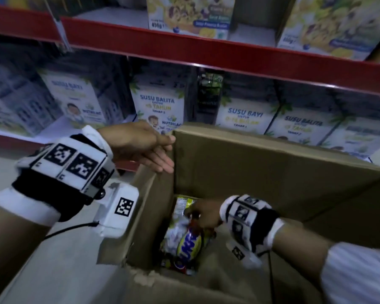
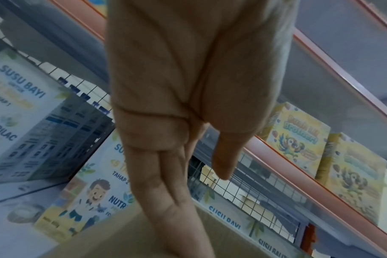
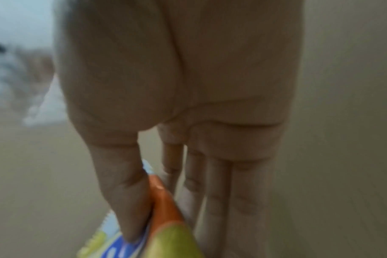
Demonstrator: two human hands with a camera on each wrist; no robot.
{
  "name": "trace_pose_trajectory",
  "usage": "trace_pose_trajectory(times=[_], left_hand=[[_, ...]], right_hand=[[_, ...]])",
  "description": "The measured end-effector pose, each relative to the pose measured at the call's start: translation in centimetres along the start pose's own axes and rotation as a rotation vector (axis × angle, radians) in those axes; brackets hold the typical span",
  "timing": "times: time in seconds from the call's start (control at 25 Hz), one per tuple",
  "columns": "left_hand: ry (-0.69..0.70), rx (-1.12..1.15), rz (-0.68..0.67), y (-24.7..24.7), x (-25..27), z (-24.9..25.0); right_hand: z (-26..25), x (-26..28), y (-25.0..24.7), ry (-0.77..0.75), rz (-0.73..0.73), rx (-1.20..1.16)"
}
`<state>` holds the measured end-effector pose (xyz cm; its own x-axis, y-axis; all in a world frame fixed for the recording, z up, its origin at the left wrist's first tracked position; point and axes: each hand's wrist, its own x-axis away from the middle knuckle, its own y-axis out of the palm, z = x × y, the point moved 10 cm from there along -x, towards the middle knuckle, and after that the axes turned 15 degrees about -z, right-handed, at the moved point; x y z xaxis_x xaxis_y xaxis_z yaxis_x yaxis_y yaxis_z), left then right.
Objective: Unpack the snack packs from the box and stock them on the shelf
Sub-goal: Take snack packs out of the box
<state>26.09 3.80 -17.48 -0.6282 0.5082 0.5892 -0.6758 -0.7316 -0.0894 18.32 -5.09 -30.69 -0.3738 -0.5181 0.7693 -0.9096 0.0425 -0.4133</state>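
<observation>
An open brown cardboard box [image 1: 261, 167] stands below the shelves, with several snack packs heaped at its bottom. My right hand [image 1: 203, 216] reaches down inside it and pinches a yellow, blue and red snack pack [image 1: 190, 238] at its top edge; in the right wrist view the thumb [image 3: 124, 192] presses that snack pack [image 3: 166, 232] against the fingers. My left hand [image 1: 149, 150] hovers over the box's upright left flap [image 1: 147, 207] with fingers straight, holding nothing. In the left wrist view the left hand [image 2: 177, 157] shows an empty palm.
Red-edged shelves [image 1: 206, 49] run behind the box. The lower shelf holds white milk-formula cartons [image 1: 158, 106], with a dark gap [image 1: 208, 93] between them. Yellow cereal boxes [image 1: 189, 16] stand on the upper shelf. Pale floor [image 1: 59, 260] lies to the left.
</observation>
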Motion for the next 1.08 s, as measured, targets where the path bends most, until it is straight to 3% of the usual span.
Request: trace_pose_trajectory(times=[0.08,0.16,0.32,0.48,0.6,0.68,0.8,0.96,1.08], left_hand=[[0.005,-0.049,0.033,0.4,0.7,0.2],[0.021,-0.133,0.067,0.8,1.6,1.1],[0.140,-0.307,0.079,2.1,3.3,3.4],[0.308,-0.013,-0.080,4.1,3.9,4.5],[0.377,0.010,-0.069,3.8,4.2,5.0],[0.387,0.007,-0.017,2.5,4.2,4.7],[0.353,0.003,0.048,0.6,4.0,3.2],[0.266,0.054,0.071,-0.4,3.0,-0.1],[0.298,0.118,0.080,-0.9,2.4,-0.5]], right_hand=[[-0.1,4.3,-4.6,-0.076,0.152,-0.225],[-0.2,9.3,-8.2,-0.125,0.306,-0.306],[-0.6,15.9,-10.5,-0.255,0.477,-0.515],[-1.6,18.1,-11.4,-0.410,0.606,-0.695],[-2.1,17.7,-11.7,-0.451,0.654,-0.738],[-2.6,17.0,-11.6,-0.499,0.632,-0.739],[-2.2,14.0,-10.2,-0.486,0.476,-0.700],[1.1,5.9,-5.8,-0.180,0.239,-0.462],[2.9,-0.2,-1.7,0.021,0.041,-0.220]])
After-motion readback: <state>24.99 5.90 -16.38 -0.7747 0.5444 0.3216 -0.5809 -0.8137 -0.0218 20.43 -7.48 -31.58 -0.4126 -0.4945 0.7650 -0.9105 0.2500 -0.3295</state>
